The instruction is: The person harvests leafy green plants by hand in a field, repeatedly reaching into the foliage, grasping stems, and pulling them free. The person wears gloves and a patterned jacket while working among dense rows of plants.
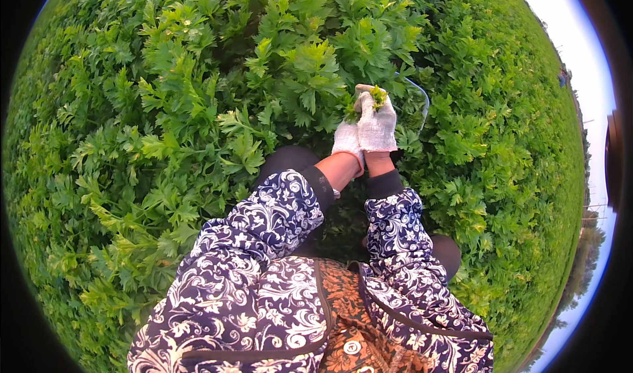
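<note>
Both my hands wear off-white knitted gloves and are pressed together low among leafy, celery-like plants (311, 71). My right hand (378, 125) is curled, with a small yellow-green leaf sprig (378, 97) sticking out between its fingers. My left hand (347, 139) lies against it from the left, wrist crossing close to the other wrist. The right hand and foliage hide most of the left fingers, so their grip is not visible. Just right of the gloves, the curved pale-blue rim (426, 101) of what looks like a container shows, with greenery inside it.
Dense plants surround me on all sides. My dark-clad knees (289, 160) are bent on either side of my forearms, within patterned sleeves (277, 214). Far right, the field ends at a line of trees (586, 254); a small distant figure (562, 78) seems to be there.
</note>
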### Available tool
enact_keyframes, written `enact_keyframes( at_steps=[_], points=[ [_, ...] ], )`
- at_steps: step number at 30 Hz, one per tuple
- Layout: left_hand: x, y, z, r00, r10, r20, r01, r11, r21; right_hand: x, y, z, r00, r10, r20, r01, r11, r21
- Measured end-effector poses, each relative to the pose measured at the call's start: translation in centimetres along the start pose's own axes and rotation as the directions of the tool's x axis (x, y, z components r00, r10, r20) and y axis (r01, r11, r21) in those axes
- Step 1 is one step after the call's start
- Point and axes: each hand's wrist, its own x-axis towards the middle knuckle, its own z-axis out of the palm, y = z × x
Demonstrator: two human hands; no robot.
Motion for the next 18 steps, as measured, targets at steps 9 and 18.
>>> enact_keyframes(
  at_steps=[9, 18],
  points=[
    [-3.3, 4.8, 0.1, 0.986, -0.15, 0.08, 0.17, 0.879, -0.445, -0.4, -1.2, 0.1, 0.99, -0.14, 0.004, 0.139, 0.981, -0.135],
    [-1.4, 3.6, 1.5, 0.997, -0.079, 0.016, 0.077, 0.863, -0.5, 3.7, -8.0, 1.3, 0.98, -0.139, 0.14, 0.154, 0.983, -0.098]
  ],
)
